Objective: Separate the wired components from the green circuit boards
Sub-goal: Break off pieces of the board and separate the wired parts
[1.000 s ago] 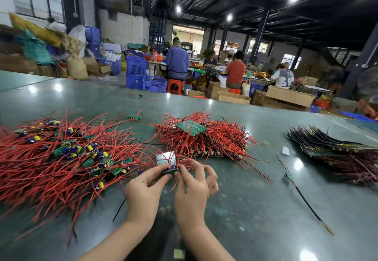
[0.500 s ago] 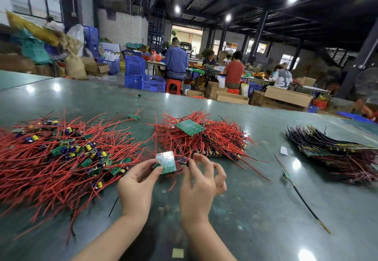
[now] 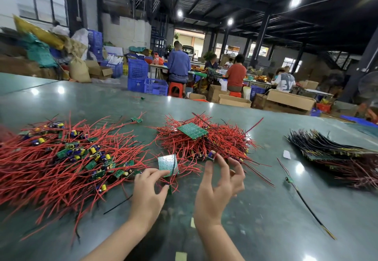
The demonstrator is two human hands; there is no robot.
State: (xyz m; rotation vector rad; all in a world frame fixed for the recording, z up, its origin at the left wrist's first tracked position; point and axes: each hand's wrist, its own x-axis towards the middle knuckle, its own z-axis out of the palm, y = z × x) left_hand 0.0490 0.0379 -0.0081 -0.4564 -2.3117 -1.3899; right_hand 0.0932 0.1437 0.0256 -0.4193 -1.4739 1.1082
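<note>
My left hand pinches a small green circuit board by its lower edge, with red wires trailing beneath it. My right hand pinches a small wired component between thumb and forefinger, just right of the board and apart from it. A big heap of separated red-wired components lies to the left. Behind my hands sits a red-wired pile topped by a green board.
A stack of dark-wired boards lies at the right of the green table. One loose black-wired piece and a white scrap lie between. Seated people, blue crates and cardboard boxes fill the far floor.
The hands have pulled apart: the left kept the green board and moved left, the right carried a small wired component off to the right and up.
</note>
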